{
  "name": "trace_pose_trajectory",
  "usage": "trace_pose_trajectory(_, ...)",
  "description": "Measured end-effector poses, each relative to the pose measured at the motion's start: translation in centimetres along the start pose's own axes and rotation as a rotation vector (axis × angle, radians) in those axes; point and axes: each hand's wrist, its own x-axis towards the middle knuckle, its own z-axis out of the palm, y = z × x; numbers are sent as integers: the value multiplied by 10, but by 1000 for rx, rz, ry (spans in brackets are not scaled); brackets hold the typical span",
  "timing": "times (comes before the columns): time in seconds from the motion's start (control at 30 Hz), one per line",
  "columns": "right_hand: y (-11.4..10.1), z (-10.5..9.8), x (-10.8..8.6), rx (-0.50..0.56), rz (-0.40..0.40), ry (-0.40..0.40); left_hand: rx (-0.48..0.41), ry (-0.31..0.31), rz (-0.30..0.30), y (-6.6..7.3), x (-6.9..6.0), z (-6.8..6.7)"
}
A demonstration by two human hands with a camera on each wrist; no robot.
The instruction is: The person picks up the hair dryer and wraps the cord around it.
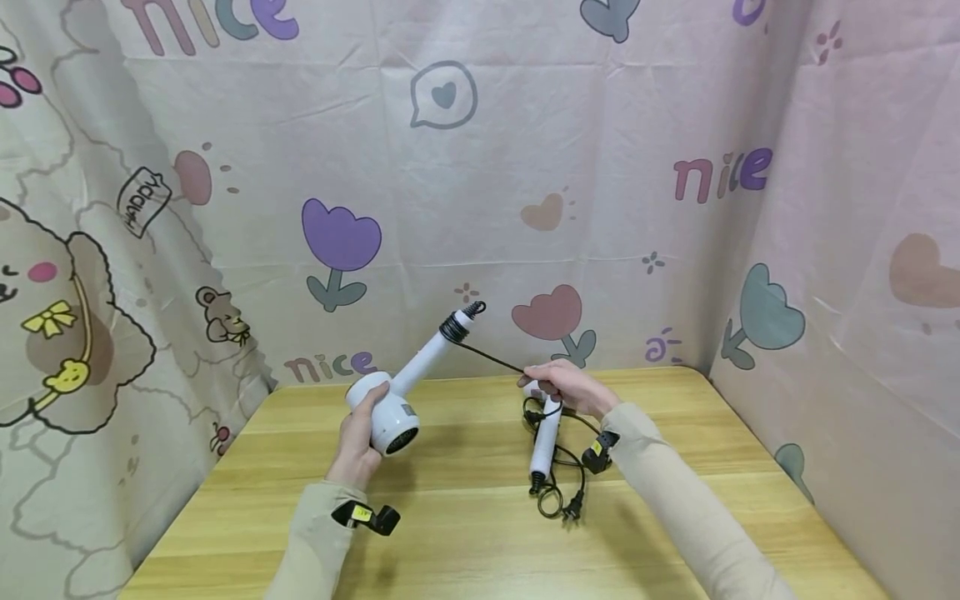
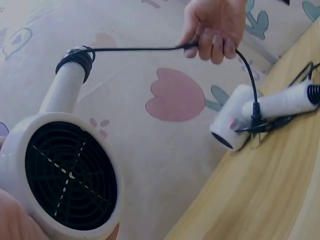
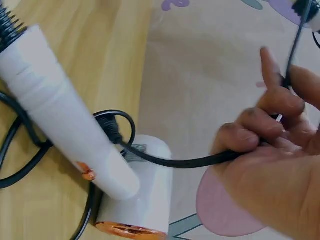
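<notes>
My left hand (image 1: 358, 442) grips a white hair dryer (image 1: 427, 364) by its body, above the table, with the handle slanting up and to the right. Black cord (image 1: 453, 328) is wound round the handle's end. From there a taut stretch of cord (image 2: 135, 49) runs to my right hand (image 1: 573, 387), whose fingers curl round it. Past that hand the cord hangs down to its plug (image 2: 256, 112), close to a second white hair dryer (image 1: 547, 442) lying on the table. In the left wrist view the round black grille (image 2: 72, 175) faces the camera.
The second dryer's loose black cord (image 1: 583, 471) loops beside it, with a plug (image 1: 573, 508) toward the front. Under everything is a wooden table (image 1: 465, 533). Patterned cloth (image 1: 465, 192) hangs behind the table and along both sides.
</notes>
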Motion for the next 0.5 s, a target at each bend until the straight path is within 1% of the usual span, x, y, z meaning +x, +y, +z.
trace_pose_trajectory(0.07, -4, -1, -1, -49, 43, 20, -7, -12, -8, -1, 0, 0)
trace_pose_trajectory(0.1, -6, -1, -1, -96, 60, 41, -14, -18, -17, -2, 0, 1)
trace_pose_trajectory(0.17, -11, -1, -3, -211, 68, 101, -31, -30, -35, -4, 0, 0)
trace_pose_trajectory(0.27, -20, 1, -3, -350, 28, 186, -57, -69, -63, -8, 1, -2)
trace_pose_trajectory(0.37, -29, 5, -4, -464, -10, 242, -60, -118, -75, -9, 2, -2)
trace_pose_trajectory(0.5, -33, 9, -2, -620, 27, 305, -35, -187, -90, -10, 2, 2)
